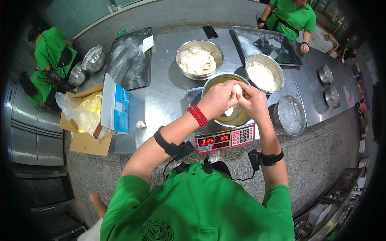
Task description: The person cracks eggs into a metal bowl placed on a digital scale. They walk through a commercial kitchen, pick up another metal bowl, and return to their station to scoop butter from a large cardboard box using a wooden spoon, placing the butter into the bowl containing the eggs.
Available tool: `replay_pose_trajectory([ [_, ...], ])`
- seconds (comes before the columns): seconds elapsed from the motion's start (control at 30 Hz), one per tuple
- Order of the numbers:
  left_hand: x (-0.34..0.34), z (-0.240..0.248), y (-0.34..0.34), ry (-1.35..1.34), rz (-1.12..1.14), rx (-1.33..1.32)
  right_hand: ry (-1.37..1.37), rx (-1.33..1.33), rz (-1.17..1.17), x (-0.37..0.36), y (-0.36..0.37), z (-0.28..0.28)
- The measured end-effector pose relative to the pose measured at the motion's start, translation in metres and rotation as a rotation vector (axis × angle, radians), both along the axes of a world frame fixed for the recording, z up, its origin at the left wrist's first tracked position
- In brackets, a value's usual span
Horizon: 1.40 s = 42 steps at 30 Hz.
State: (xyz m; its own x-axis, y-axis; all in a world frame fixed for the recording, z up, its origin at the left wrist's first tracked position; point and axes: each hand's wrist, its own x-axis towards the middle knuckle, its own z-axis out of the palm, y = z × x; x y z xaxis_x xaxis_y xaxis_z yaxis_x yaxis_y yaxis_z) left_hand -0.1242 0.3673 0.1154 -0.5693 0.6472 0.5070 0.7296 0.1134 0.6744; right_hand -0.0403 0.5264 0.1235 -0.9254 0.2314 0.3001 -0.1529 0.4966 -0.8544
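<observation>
Between our left grip (218,97) and right grip (254,101) we see an off-white piece (237,89), with red beads (197,115) behind the left one. Below the grip we have a red-edged scale (225,139) with glowing red digits (207,141) and, lower, our green shirt (201,197) bearing a dark emblem (157,231); left of the grip, a blue, white and brown box (122,108); upper left, a black tray (128,60) streaked white.

Egg-like object (237,89), small, cream-white, rounded: you hold it between left fingers (229,84) and right fingers (251,91), partly covered, above the open, round, silver metal bowl (242,116), yellowish inside.
</observation>
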Motion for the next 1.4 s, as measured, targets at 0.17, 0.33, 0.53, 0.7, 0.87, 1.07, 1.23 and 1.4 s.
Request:
replay_pose_trajectory([
  [0.17,-0.001,0.002,-0.002,-0.071,-0.028,-0.054,-0.079,0.034,0.032,0.003,0.004,0.007],
  [0.33,-0.005,0.002,-0.004,-0.132,-0.109,-0.066,-0.111,0.087,0.046,0.004,0.01,0.004],
  [0.53,-0.012,-0.002,-0.004,0.139,-0.005,-0.174,-0.127,0.104,0.026,-0.004,0.008,-0.005],
  [0.7,-0.014,-0.008,-0.004,0.181,-0.005,-0.251,-0.05,0.209,-0.017,-0.006,0.009,-0.018],
  [0.87,-0.018,-0.018,-0.005,0.155,-0.037,-0.244,-0.086,0.322,0.026,-0.004,0.006,-0.014],
  [1.07,-0.017,-0.02,-0.005,0.157,-0.048,-0.287,-0.114,0.41,0.044,0.0,0.005,-0.009],
  [1.23,-0.017,-0.019,-0.004,0.154,-0.085,-0.295,-0.074,0.464,0.06,0.003,0.01,-0.012],
  [1.4,-0.016,-0.02,-0.004,0.137,-0.117,-0.281,-0.115,0.453,0.091,0.005,0.011,-0.012],
])
